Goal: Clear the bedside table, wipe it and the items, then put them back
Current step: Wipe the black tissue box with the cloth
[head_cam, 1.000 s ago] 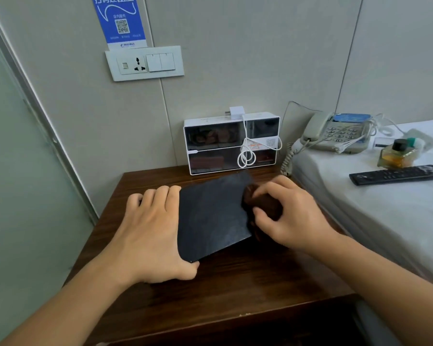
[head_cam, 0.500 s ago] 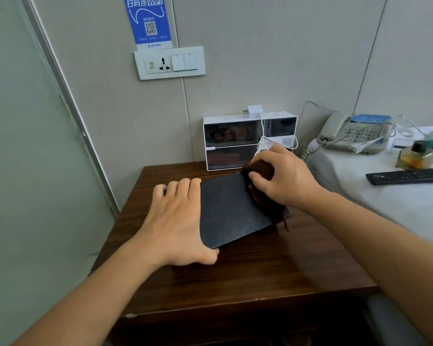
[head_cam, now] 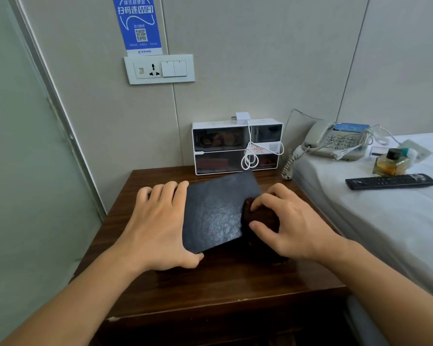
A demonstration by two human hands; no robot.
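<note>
A corner of a small guest room in soft, even light: pale grey wall panels (head_cam: 260, 58) divided by thin vertical seams meet a frosted, greenish glass partition (head_cam: 23, 171) set in a slim metal frame (head_cam: 58, 101) on the left. A white switch-and-socket plate (head_cam: 159, 69) is fixed to the wall, with a blue WiFi sticker (head_cam: 137, 23) carrying a QR code directly above it. Below stands a dark wood-grain bedside table (head_cam: 223, 283), pushed against the wall. Just beside it on the right lies a bed (head_cam: 385, 233) covered by a white sheet, its edge running along the table's side
</note>
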